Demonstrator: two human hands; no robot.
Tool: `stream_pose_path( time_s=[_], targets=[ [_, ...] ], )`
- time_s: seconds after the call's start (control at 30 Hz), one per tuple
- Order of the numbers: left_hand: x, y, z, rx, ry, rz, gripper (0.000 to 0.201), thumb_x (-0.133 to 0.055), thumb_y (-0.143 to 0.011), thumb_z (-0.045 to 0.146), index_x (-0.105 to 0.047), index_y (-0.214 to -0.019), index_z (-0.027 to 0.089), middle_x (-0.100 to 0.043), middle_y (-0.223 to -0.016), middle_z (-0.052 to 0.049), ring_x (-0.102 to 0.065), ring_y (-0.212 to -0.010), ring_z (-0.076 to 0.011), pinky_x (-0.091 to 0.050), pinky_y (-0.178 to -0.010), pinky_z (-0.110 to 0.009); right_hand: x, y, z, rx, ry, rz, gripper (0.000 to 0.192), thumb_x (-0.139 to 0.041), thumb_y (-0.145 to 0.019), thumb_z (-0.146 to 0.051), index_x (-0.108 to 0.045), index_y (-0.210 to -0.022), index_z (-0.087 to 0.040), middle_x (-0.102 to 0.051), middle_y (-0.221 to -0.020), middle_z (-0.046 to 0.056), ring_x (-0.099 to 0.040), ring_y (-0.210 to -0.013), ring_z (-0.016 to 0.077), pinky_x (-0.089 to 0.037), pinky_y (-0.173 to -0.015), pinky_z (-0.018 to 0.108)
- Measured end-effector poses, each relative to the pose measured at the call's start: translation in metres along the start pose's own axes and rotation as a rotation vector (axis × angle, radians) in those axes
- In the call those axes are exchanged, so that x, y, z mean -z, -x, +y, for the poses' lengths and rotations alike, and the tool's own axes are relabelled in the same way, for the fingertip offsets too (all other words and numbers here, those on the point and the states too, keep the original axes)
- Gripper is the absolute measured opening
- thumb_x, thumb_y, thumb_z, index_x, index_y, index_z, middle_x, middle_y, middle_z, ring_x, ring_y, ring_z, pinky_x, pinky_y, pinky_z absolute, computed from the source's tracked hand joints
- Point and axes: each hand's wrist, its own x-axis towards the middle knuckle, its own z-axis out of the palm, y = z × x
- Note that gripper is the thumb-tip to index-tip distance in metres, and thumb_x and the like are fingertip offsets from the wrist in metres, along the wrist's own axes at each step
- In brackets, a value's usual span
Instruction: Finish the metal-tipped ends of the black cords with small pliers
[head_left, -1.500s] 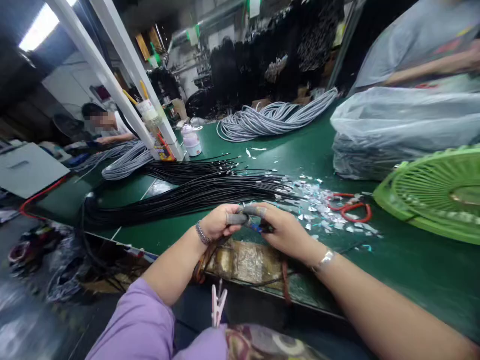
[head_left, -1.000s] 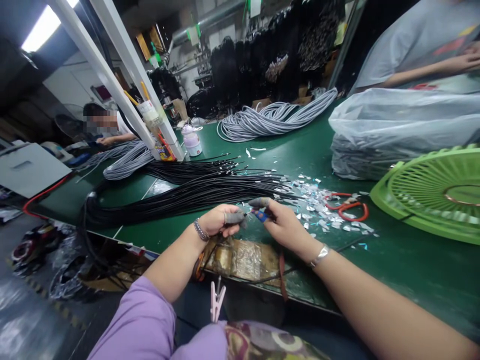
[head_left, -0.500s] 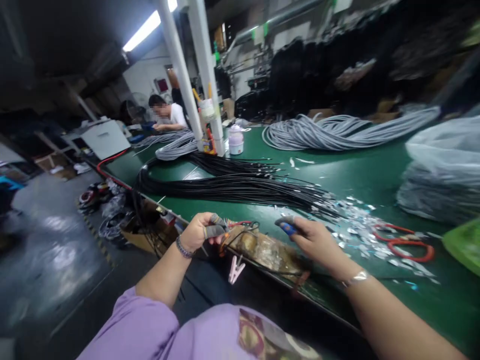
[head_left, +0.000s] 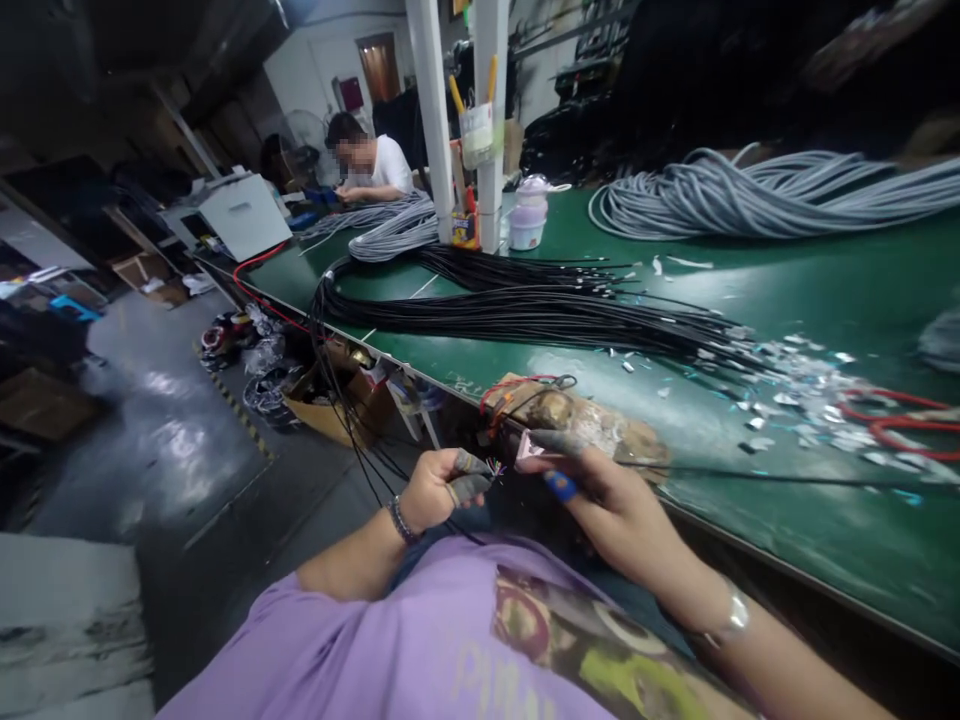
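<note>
My left hand (head_left: pixel 442 490), with grey coverings on its fingertips, is closed around the end of a black cable. Thin multicoloured wires (head_left: pixel 495 468) fan out past its fingertips. Close by on the right, my right hand (head_left: pixel 600 490) pinches a pale pink clothespin (head_left: pixel 528 452) at the table edge; grey covers one fingertip and blue tape wraps another finger. Behind the clothespin lies a worn, tape-covered block (head_left: pixel 585 418) with a red wire (head_left: pixel 517 382) at its left end.
Black cables (head_left: pixel 525 315) stretch across the green table (head_left: pixel 750 540), their ends near scattered foil scraps (head_left: pixel 802 380). Red-handled scissors (head_left: pixel 915 430) lie at right. Grey cable coils (head_left: pixel 750 200), a lidded cup (head_left: pixel 529 215) and a post (head_left: pixel 491 130) stand behind. A co-worker (head_left: pixel 375 165) sits at the far end.
My right hand has come down and left from above the table onto the clothespin. My left hand has moved lower, off the table edge, and coloured wires now show at its fingertips. The view has shifted.
</note>
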Motion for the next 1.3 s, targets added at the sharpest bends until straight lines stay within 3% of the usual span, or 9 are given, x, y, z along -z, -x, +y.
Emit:
stream_pose_path(
  time_s=[0.2,0.33,0.53,0.73,0.9,1.0,1.17,1.23,1.3],
  targets=[
    [-0.005,0.001,-0.009,-0.090,-0.120,-0.097,0.046,-0.068,-0.069,0.058,-0.062,-0.065,0.012,-0.059,-0.053,-0.002,-0.049,-0.047,-0.0078,-0.041,-0.048,-0.020,-0.023,0.012,0.008,-0.052,-0.066,0.011,0.031,-0.046,-0.085,-0.024,-0.060,-0.113,-0.021,-0.076,-0.097,0.007,-0.071,-0.088,0.0223,-0.056,-0.080,0.036],
    [-0.008,0.000,-0.011,-0.118,-0.211,-0.073,0.039,-0.069,-0.070,0.051,-0.062,-0.062,0.013,-0.060,-0.055,-0.002,-0.051,-0.050,-0.0087,-0.042,-0.051,-0.020,-0.026,0.019,-0.001,0.005,-0.097,-0.003,0.033,-0.045,-0.089,-0.027,-0.058,-0.118,-0.024,-0.075,-0.096,0.005,-0.071,-0.083,0.0211,-0.057,-0.076,0.034],
    [-0.007,0.001,-0.015,-0.083,-0.166,0.001,0.036,-0.067,-0.071,0.050,-0.062,-0.065,0.014,-0.057,-0.051,0.000,-0.046,-0.045,-0.0071,-0.040,-0.048,-0.020,-0.028,0.019,0.008,0.016,0.018,0.224,0.021,-0.051,-0.087,-0.029,-0.061,-0.104,-0.022,-0.073,-0.095,0.007,-0.068,-0.080,0.0203,-0.054,-0.071,0.031],
    [-0.008,0.002,-0.016,-0.139,-0.144,-0.014,0.037,-0.072,-0.068,0.048,-0.063,-0.064,0.013,-0.058,-0.054,0.000,-0.048,-0.049,-0.0078,-0.040,-0.049,-0.019,-0.038,0.015,0.017,-0.032,0.188,-0.027,0.014,-0.057,-0.081,-0.030,-0.062,-0.089,-0.019,-0.070,-0.078,0.006,-0.063,-0.068,0.0203,-0.048,-0.061,0.030],
    [-0.009,0.001,-0.011,-0.148,-0.156,-0.046,0.044,-0.072,-0.065,0.056,-0.061,-0.062,0.014,-0.056,-0.052,0.000,-0.047,-0.048,-0.0075,-0.040,-0.050,-0.020,-0.040,0.013,0.021,0.065,0.248,-0.005,0.011,-0.048,-0.077,-0.014,-0.054,-0.071,-0.020,-0.061,-0.065,0.003,-0.055,-0.059,0.0168,-0.042,-0.055,0.027],
    [-0.002,-0.004,-0.007,0.008,-0.073,-0.230,0.052,-0.072,-0.061,0.063,-0.059,-0.066,0.013,-0.056,-0.052,0.001,-0.047,-0.046,-0.0069,-0.039,-0.048,-0.019,-0.033,0.012,0.021,0.227,0.312,-0.063,0.019,-0.044,-0.068,-0.004,-0.052,-0.072,-0.020,-0.060,-0.069,0.003,-0.054,-0.062,0.0161,-0.041,-0.056,0.025],
    [0.014,-0.028,-0.007,0.433,0.005,-0.842,0.058,-0.069,-0.058,0.070,-0.056,-0.063,0.014,-0.060,-0.051,-0.002,-0.050,-0.040,-0.0086,-0.038,-0.042,-0.020,-0.022,0.013,0.018,0.481,0.532,-0.304,0.022,-0.045,-0.074,-0.004,-0.058,-0.084,-0.019,-0.065,-0.083,0.007,-0.054,-0.063,0.0147,-0.039,-0.058,0.025],
    [0.015,-0.039,-0.009,0.481,-0.066,-0.945,0.057,-0.072,-0.055,0.069,-0.056,-0.060,0.014,-0.059,-0.048,-0.001,-0.047,-0.037,-0.0075,-0.033,-0.038,-0.018,-0.020,0.014,0.020,0.485,0.589,-0.349,0.020,-0.045,-0.079,-0.006,-0.059,-0.083,-0.018,-0.065,-0.081,0.007,-0.053,-0.061,0.0143,-0.039,-0.057,0.025],
    [0.012,-0.047,-0.009,0.452,-0.131,-0.938,0.054,-0.074,-0.054,0.066,-0.057,-0.059,0.015,-0.057,-0.046,0.002,-0.044,-0.035,-0.0063,-0.031,-0.037,-0.018,-0.019,0.014,0.024,0.445,0.562,-0.350,0.019,-0.045,-0.079,-0.007,-0.060,-0.082,-0.018,-0.065,-0.081,0.007,-0.054,-0.062,0.0144,-0.040,-0.057,0.025]
  ],
)
